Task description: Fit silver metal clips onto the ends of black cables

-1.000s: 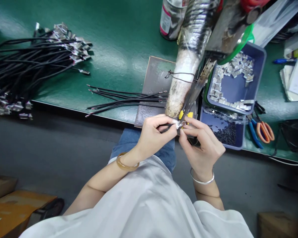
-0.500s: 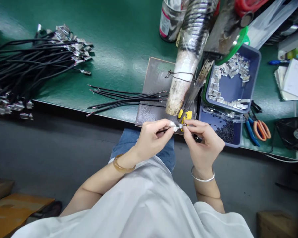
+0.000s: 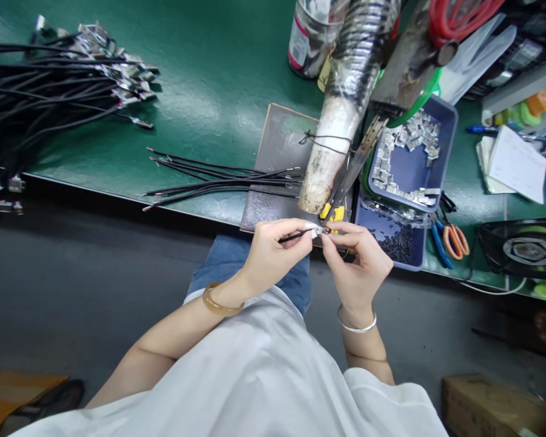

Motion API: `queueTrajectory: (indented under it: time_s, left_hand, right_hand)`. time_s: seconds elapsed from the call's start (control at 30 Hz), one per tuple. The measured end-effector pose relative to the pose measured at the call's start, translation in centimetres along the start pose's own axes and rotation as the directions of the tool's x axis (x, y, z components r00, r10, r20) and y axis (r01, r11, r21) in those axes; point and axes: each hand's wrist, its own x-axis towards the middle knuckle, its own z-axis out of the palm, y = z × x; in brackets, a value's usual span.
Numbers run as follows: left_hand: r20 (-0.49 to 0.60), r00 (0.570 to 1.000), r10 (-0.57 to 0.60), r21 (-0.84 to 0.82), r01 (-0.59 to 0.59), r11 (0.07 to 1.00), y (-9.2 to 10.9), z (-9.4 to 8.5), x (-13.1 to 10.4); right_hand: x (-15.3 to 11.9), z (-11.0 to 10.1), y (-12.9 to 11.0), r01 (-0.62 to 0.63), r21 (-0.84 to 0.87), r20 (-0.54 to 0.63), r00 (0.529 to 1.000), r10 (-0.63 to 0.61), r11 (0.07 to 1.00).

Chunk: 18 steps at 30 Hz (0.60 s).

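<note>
My left hand (image 3: 279, 246) pinches a short black cable (image 3: 293, 237) close to its end, just over the table's front edge. Thumb and forefinger of my right hand (image 3: 357, 258) close on a small metal connector (image 3: 317, 232), which meets the cable end between both hands. Right behind the fingertips are a yellow piece (image 3: 338, 213) and the slanted metal bar of a soldering tool (image 3: 357, 161). Several loose black cables (image 3: 218, 182) lie to the left, partly on a grey board (image 3: 266, 209).
A big bundle of cables (image 3: 64, 91) lies at the left. A wrapped duct (image 3: 330, 139) hangs over the board. To the right are a blue bin (image 3: 446, 130) of connectors, a lower bin (image 3: 419, 246) of black bits, orange-handled pliers (image 3: 455, 241) and a fan (image 3: 528, 250).
The whole view has shifted, so the bench things appear further left. Both hands remain together at the connector, which now shows more clearly between the fingertips.
</note>
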Motion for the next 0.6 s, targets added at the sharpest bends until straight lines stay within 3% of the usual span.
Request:
queueTrajectory:
  time_s: [0.4,0.6]
  left_hand:
    - [-0.042,0.987,0.157,0.11,-0.152,0.982,0.6,0.4,0.8]
    - [0.03,0.999,-0.043,0.0,0.043,0.999,1.1,0.2,0.9]
  right_hand:
    - [0.7,-0.3,-0.3,0.08,-0.092,-0.006,0.997,-0.081,0.992]
    - [-0.2,-0.5,-0.7,0.143,-0.147,0.002,0.989,-0.145,0.979]
